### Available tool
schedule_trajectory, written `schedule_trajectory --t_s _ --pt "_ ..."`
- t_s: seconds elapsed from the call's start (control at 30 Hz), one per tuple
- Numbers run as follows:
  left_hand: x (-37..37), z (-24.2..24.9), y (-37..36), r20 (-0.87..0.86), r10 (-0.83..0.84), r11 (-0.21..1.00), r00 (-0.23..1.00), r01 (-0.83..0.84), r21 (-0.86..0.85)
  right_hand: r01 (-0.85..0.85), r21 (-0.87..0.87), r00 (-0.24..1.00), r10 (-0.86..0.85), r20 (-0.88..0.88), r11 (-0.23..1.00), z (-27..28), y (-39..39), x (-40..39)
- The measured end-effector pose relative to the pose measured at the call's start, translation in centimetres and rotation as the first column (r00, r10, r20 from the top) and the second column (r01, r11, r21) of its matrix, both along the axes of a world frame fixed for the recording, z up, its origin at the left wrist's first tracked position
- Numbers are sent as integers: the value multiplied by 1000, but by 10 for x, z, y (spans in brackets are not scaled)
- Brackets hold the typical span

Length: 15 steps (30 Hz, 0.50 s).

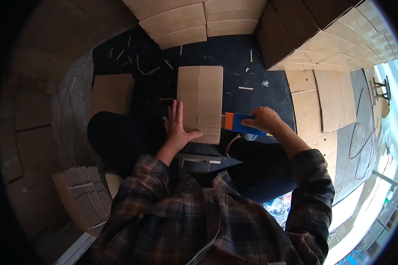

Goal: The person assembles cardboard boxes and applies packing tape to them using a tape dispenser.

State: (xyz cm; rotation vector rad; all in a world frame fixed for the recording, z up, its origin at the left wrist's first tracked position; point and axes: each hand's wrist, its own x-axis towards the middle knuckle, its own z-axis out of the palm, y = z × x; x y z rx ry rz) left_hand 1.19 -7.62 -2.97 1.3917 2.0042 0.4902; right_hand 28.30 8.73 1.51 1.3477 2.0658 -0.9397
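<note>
A closed cardboard box [200, 95] lies in front of me between my knees, a seam running down its top. My left hand [177, 132] rests on the box's lower left part, fingers spread and thumb reaching across the top. My right hand [266, 121] grips a flat blue tool with an orange end [244, 123], whose exact kind I cannot make out. The orange end points at the right side of the box, close to its edge. Whether it touches the cardboard is not clear.
Stacked cartons [172, 26] stand at the far side, with more cartons [305, 39] at the right. Another box [112, 93] sits left, beyond my knee. Cardboard strips [245, 88] litter the dark floor [265, 97]. Bundled folded cardboard [87, 192] lies lower left.
</note>
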Motion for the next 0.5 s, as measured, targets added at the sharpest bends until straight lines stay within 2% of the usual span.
schedule_trajectory --t_s 0.07,0.1,0.2,0.23,0.4,0.47,0.5 --pt "0 0 1 2 3 1000 1000 -4 17 5 -6 1000 -5 10 1000 -3 1 -13" --pt "-2 -2 0 0 3 1000 1000 -3 16 -45 -4 998 45 45 999 0 3 -21" --pt "-5 -8 0 8 -24 994 1000 23 104 -104 -35 988 107 109 994 5 10 -38" --pt "-6 -10 0 60 -35 987 998 25 157 -110 -68 983 119 137 992 8 12 -43" --pt "-5 -11 -4 160 -65 945 985 10 326 -162 12 978 159 136 987 36 12 -72" --pt "-5 -10 -2 534 77 970 842 -188 157 -171 22 975 166 148 985 40 12 -77" --pt "-6 -12 -1 537 71 969 841 -186 163 -180 59 972 168 166 982 36 6 -78"
